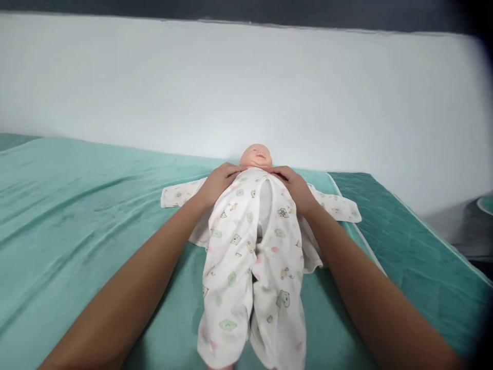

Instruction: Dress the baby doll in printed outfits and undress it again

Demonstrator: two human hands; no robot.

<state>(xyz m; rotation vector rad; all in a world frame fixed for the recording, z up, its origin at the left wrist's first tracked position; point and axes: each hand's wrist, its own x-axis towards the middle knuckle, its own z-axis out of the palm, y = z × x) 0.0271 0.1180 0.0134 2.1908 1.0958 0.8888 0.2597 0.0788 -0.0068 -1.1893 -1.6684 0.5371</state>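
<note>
From where I stood, soft, middling light filled the room, its source hard to tell. The white wall (215,92) shone palest around its middle and greyed toward the sides. Blurry-edged shadows lay on the green sheet (88,221) beside the forearms (162,252), themselves fairly dim. The trousers' (231,241) print came out reasonably clear. Wide-angle stretching swelled the lower edge, and blurred blackness swallowed the right-hand corners.
</note>
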